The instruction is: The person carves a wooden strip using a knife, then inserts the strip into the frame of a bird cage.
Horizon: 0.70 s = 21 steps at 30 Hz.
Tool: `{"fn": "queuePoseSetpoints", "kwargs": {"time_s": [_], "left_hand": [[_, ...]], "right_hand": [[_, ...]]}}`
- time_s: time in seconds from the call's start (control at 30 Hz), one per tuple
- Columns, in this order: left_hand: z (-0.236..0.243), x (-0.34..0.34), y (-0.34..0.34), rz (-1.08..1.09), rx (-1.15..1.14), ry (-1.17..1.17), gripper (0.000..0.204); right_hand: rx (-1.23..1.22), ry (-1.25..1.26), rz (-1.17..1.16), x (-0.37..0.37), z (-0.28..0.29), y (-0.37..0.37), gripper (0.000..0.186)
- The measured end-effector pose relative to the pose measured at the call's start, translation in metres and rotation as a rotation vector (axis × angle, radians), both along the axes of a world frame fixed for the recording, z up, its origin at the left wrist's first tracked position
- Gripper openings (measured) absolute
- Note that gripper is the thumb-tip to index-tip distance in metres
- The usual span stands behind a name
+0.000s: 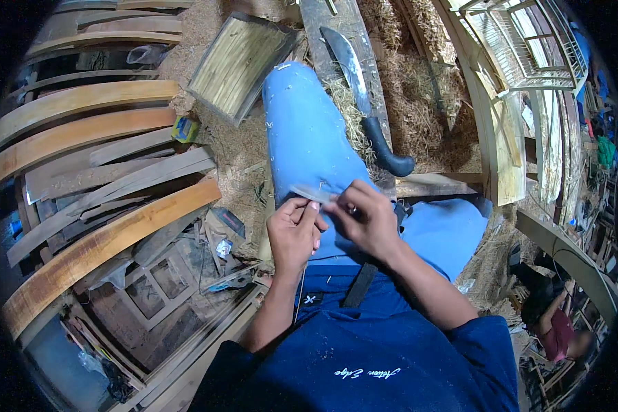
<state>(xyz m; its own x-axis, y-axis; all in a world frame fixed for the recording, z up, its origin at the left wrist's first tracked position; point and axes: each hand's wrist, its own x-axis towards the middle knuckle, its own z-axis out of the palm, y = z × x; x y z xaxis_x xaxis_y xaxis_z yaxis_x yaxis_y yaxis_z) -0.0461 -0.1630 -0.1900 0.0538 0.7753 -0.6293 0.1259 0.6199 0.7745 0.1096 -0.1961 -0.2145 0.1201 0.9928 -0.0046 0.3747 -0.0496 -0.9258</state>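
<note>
While the left hand (295, 230) clamps a thin strip (300, 296), the right hand (369, 216) sits just beside it

Where the navy shirt (419, 357) fills the lower edge, two bare forearms reach up and inward. Left fingers are curled together with the thumb laid against them; the strip runs out below that hand, along the inner wrist. Right fingers are bent toward the thumb, but blur hides their tips, so I cannot tell whether they are clamped on anything. Between the hands, at the left thumb's tip, shows a narrow pale piece (307, 193), too blurred to identify. Strip and piece are both above pale blue cloth (305, 130) that covers the legs.

Just past the cloth, a large knife (351, 65) with a curved black handle lies on a worn plank (359, 42). Left of the plank, a rectangular board (240, 65) rests tilted on wood shavings (250, 147). Further left, curved timbers (93, 134) lie in rows, a yellow-and-blue packet (185, 129) near their ends. Off to the right are a pale barred frame (539, 87) and, lower down, another person in a maroon shirt (556, 336).
</note>
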Motion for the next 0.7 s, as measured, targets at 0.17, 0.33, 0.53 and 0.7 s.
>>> {"fn": "queuePoseSetpoints", "kwargs": {"time_s": [0.17, 0.33, 0.53, 0.7], "left_hand": [[-0.0004, 0.0004, -0.0007, 0.035, 0.006, 0.021, 0.015], [0.0058, 0.0046, 0.0002, 0.05, -0.002, 0.037, 0.014], [0.005, 0.0036, -0.0005, 0.058, 0.014, 0.016, 0.013], [0.0052, 0.0036, 0.0006, 0.041, 0.016, 0.015, 0.013]], "right_hand": [[-0.012, 0.018, -0.044, 0.0016, -0.0003, 0.0009, 0.014], [-0.003, 0.019, -0.033, 0.0022, 0.0001, 0.0007, 0.016], [-0.025, 0.011, -0.081, 0.0019, -0.0022, 0.0018, 0.015], [-0.014, 0.017, -0.043, 0.0027, -0.0008, 0.0012, 0.015]]}}
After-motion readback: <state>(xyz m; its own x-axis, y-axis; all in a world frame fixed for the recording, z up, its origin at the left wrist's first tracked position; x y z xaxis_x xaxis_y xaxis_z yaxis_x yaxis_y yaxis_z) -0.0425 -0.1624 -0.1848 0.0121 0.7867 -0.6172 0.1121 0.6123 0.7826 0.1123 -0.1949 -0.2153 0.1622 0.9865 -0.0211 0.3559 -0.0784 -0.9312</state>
